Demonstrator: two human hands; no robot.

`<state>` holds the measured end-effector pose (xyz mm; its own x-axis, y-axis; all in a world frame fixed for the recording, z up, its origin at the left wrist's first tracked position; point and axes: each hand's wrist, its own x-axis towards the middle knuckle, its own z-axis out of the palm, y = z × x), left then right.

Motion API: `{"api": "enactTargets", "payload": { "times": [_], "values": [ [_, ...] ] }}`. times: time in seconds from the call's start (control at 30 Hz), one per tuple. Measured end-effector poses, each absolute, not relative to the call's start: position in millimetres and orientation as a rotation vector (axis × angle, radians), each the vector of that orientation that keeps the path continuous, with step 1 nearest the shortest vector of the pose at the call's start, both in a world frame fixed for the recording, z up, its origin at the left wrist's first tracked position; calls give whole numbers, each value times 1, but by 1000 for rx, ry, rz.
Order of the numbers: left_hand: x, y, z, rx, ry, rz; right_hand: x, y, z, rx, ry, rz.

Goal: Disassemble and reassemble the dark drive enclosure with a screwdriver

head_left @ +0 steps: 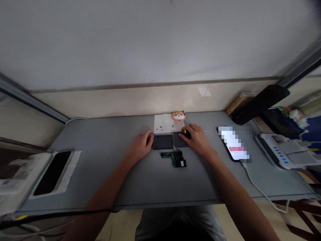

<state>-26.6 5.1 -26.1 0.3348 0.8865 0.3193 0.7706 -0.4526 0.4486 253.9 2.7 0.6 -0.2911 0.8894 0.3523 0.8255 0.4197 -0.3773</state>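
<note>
Two dark flat rectangular covers lie side by side on the grey table (pixel 105 160). My left hand (pixel 141 144) rests at the left edge of the left cover (pixel 163 141), fingers curled against it. My right hand (pixel 198 138) lies over the right cover (pixel 180 140), fingers closed round a small black and yellow tool (pixel 186 133). A green circuit board (pixel 174 158) with a black part lies just in front of the covers. Behind them is a white paper sheet (pixel 165 124) with several tiny dark screws on it.
An orange animal figurine (pixel 178 116) sits at the back. A lit phone (pixel 234 144) with a white cable lies to the right, beside a power strip (pixel 281 150) and a black lamp (pixel 260 102). At the left, a dark phone (pixel 52 172) lies on white paper.
</note>
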Motion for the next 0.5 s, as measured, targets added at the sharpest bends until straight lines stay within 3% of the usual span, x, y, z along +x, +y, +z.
{"api": "enactTargets", "payload": {
  "times": [0.5],
  "values": [
    [-27,4,-26,2320,1572,700,253,3,-1,-1463,-2166,185]
  ]
}}
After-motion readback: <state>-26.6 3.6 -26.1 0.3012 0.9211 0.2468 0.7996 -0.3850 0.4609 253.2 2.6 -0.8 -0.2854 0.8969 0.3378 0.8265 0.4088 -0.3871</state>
